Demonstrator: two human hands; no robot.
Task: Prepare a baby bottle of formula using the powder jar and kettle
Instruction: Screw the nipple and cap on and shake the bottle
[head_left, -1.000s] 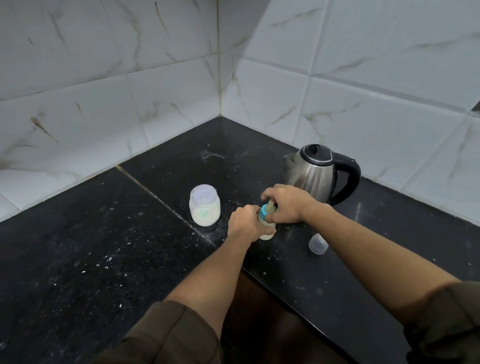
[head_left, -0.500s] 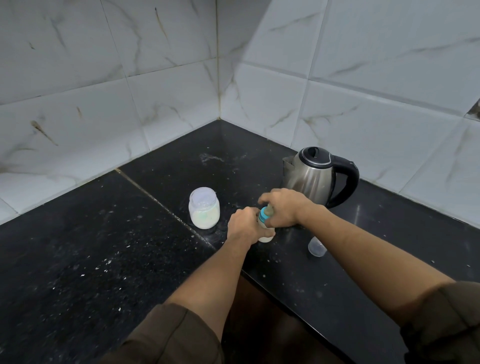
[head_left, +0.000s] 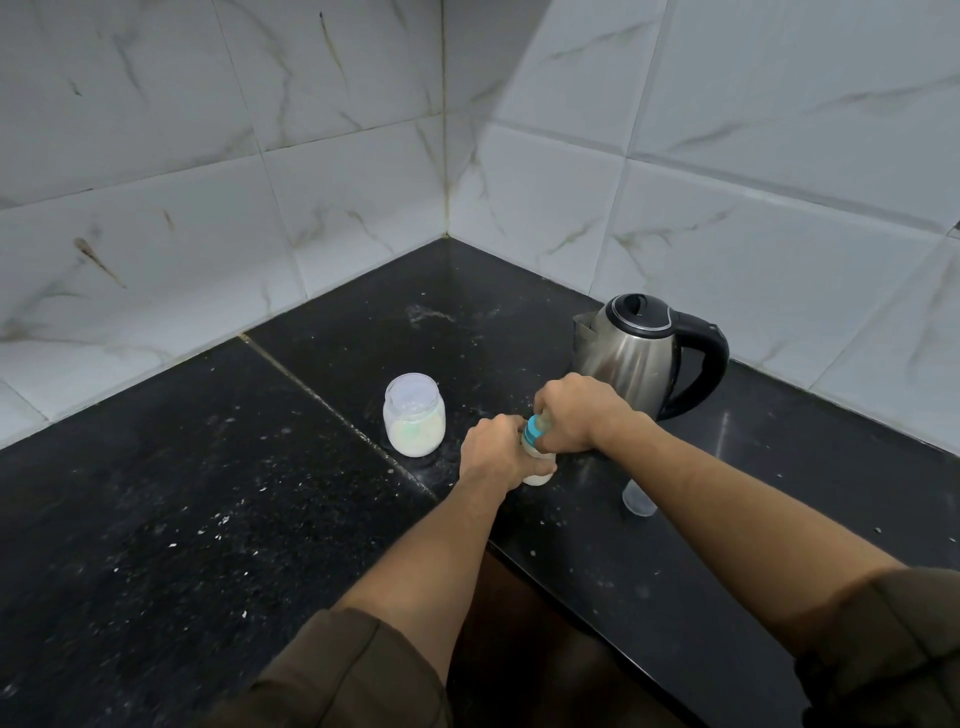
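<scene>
A small baby bottle with a blue collar stands on the black counter. My left hand wraps its body from the left. My right hand is closed over the collar and teat at the top, hiding most of them. The powder jar, glass with a pale lid and white powder inside, stands to the left of the bottle. Behind my right hand is the steel kettle with its black lid and handle.
A clear plastic bottle cap lies on the counter just right of my right forearm. White marble-look tiled walls meet in a corner behind. The counter's front edge runs diagonally beneath my arms.
Both hands stay on the bottle. My right hand has turned slightly on the collar, and the bottle has hardly shifted.
</scene>
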